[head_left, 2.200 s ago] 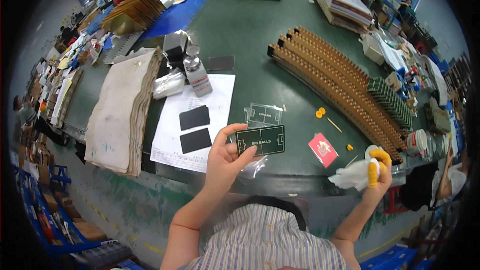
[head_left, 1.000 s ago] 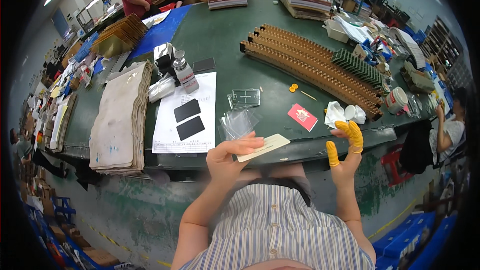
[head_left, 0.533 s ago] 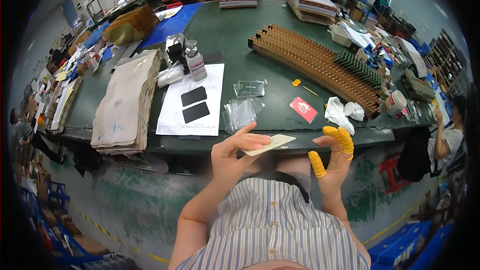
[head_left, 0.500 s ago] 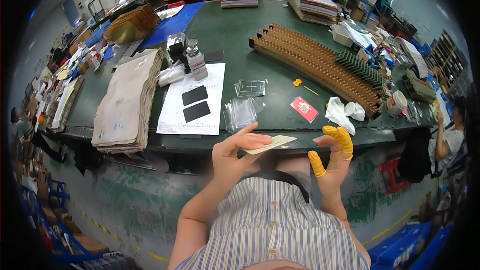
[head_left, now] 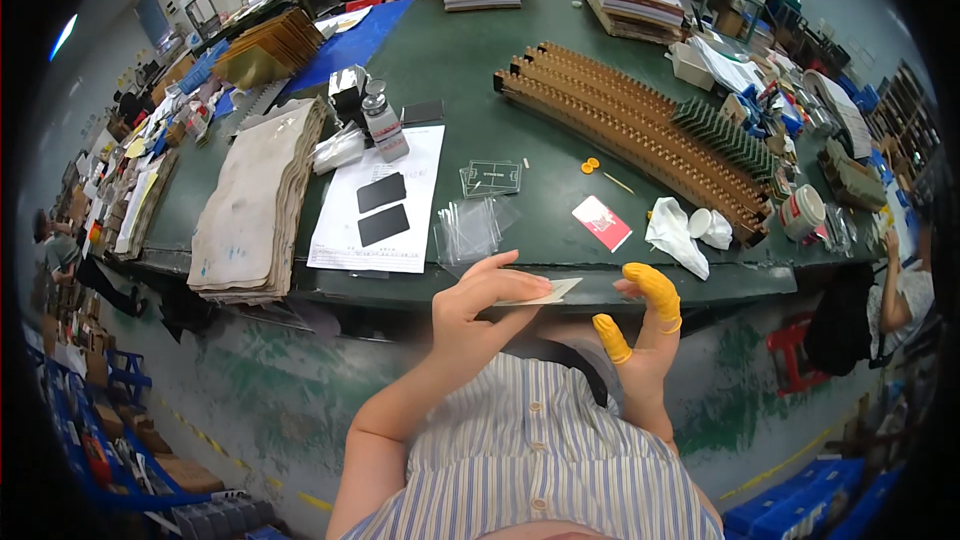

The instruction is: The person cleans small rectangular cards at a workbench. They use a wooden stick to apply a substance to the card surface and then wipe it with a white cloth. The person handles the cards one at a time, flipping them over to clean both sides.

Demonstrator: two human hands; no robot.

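Note:
My left hand (head_left: 468, 312) pinches a thin pale card (head_left: 556, 291) between thumb and fingers, just off the table's front edge. The card is tilted and seen nearly edge-on. My right hand (head_left: 648, 340) is a short way to its right, with fingers apart and nothing between them; yellow finger cots cover its thumb and some fingers. On the table ahead lie clear plastic sleeves (head_left: 470, 230), a red and white card (head_left: 601, 223), dark green line-printed cards (head_left: 492, 178), a crumpled white cloth (head_left: 676, 237) and a thin stick (head_left: 618, 183).
A long brown slotted rack (head_left: 620, 130) spans the right, with a white tub (head_left: 801, 209) beside it. Left are a printed sheet (head_left: 415, 202) with two black cards (head_left: 382, 192), a bottle (head_left: 384, 125) and stacked stained boards (head_left: 250, 200). Other people work around the table.
The pale card has tilted further toward edge-on in my left hand. My right hand has shifted slightly left and lower, still apart from the card. The view has moved a little.

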